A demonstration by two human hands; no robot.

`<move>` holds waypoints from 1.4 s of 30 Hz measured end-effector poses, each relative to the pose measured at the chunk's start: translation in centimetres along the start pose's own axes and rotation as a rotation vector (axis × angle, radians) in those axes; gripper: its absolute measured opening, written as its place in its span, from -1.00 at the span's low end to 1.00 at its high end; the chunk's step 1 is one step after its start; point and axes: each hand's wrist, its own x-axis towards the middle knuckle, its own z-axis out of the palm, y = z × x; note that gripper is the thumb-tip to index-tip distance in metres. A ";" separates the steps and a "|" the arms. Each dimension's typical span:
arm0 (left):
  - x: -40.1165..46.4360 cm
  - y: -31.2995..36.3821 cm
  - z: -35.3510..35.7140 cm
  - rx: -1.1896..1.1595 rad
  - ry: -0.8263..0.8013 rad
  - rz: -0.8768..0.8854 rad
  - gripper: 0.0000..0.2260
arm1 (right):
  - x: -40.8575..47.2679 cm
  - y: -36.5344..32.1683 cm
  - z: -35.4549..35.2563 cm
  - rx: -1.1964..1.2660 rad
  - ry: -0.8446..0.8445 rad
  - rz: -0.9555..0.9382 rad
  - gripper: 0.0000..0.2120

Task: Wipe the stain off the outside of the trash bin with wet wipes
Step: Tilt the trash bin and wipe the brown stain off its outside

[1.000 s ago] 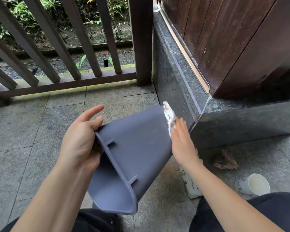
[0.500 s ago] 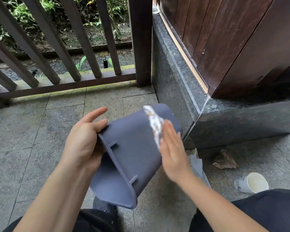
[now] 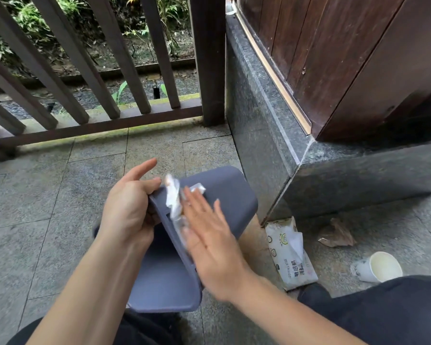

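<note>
A grey-blue plastic trash bin [image 3: 224,195] is held tilted on its side above the stone floor, its open mouth toward me. My left hand [image 3: 130,207] grips the bin's rim at the left, index finger raised. My right hand [image 3: 209,235] lies flat with fingers spread, pressing a crumpled white wet wipe [image 3: 174,202] with brownish marks against the bin's outer wall near the rim. Part of the wipe is hidden under my palm.
A pack of wet wipes [image 3: 291,255] lies on the floor to the right, by the corner of a dark stone ledge [image 3: 334,175]. Farther right are a crumpled brown scrap [image 3: 336,235] and a tipped white paper cup [image 3: 378,267]. A wooden railing [image 3: 97,95] stands ahead.
My right hand slid the wipe leftward across the bin's outer wall, from its far end toward the rim. The bin has turned a little in my left hand.
</note>
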 end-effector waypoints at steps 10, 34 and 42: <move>-0.1 -0.5 0.3 0.045 -0.149 -0.036 -0.56 | -0.1 10.4 -3.8 -0.133 0.215 0.392 -0.46; -0.4 0.0 -0.4 0.151 -0.093 0.030 -0.65 | -0.6 0.2 -0.2 -0.077 -0.067 -0.058 -0.45; -1.4 0.1 -0.3 0.104 -0.250 -0.014 -0.61 | 1.8 6.5 -6.6 -0.271 0.075 0.228 -0.39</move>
